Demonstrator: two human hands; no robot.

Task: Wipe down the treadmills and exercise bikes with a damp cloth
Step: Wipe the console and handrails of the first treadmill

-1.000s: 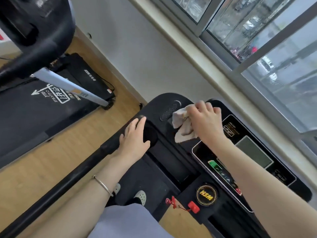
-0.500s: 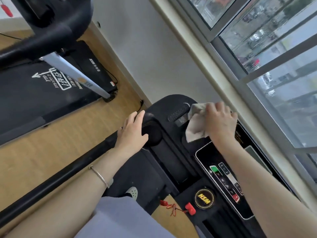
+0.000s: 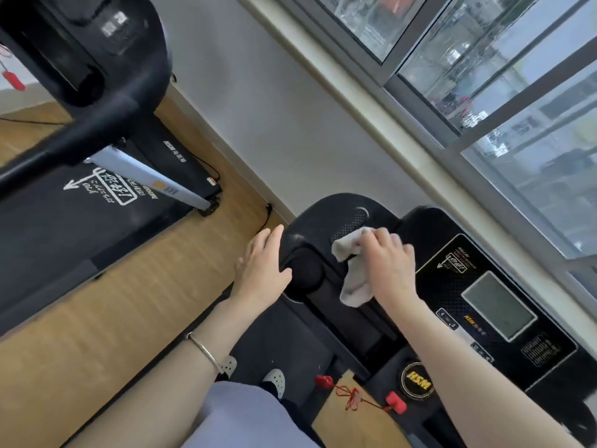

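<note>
A pale grey cloth (image 3: 350, 270) is seen bunched under the curled fingers of the right hand (image 3: 391, 260) and pressed against the black treadmill console (image 3: 310, 221), just below its dotted speaker grille (image 3: 352, 219); a loose tail of the fabric is draped toward 6 o'clock over the console's inner ledge. The left hand (image 3: 262, 268) is laid flat, fingers straight, on the console's rounded edge at 9 o'clock from the cloth, nothing being held in it, with a round recess (image 3: 305, 273) lying between the two hands. A thin metal bangle (image 3: 203, 349) is worn on the left wrist. At 3 o'clock from the right hand the console's grey display screen (image 3: 499, 307) is set in a glossy panel, and at 6 o'clock a round badge (image 3: 418, 384) with yellow lettering is shown beside a red safety key (image 3: 395, 403), from which a red cord is run to a red clip (image 3: 324, 380). Pale perforated shoes (image 3: 276, 379) are glimpsed on the dark deck below the forearms. A second treadmill (image 3: 80, 205), its belt marked in white, is parked at 10 o'clock across a strip of wooden floor (image 3: 113, 302), while a window (image 3: 484, 76) is stretched along the wall from 12 to 3 o'clock.
</note>
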